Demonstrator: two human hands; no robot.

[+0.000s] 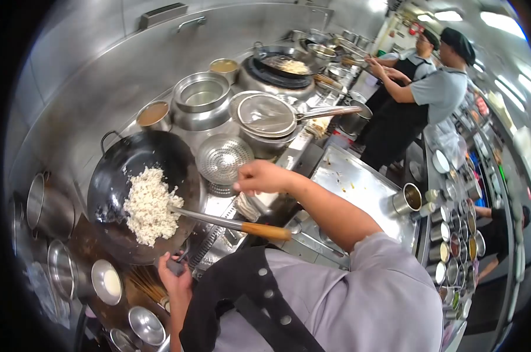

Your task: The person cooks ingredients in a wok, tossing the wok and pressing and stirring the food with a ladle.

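A black wok (110, 234) holds a heap of white rice (151, 208). My left hand (176, 278) is closed at the wok's near edge, around its handle, with a dark grey piece against the fingers. A ladle (265, 230) with a wooden handle leans out of the wok, its head in the rice and neither hand on it. My right hand (260, 178) is raised just right of a perforated strainer (223, 157), fingers curled together. Whatever they may hold is hidden. Below that hand lies a bunched cloth (246, 206).
Behind the wok stand a pot of brown liquid (153, 114), a steel pot (202, 92) and a fine-mesh strainer (267, 115). Another wok (283, 61) sits farther back. A steel tray (359, 176) is to my right, with two people (421, 88) beyond. Bowls (107, 283) stand at lower left.
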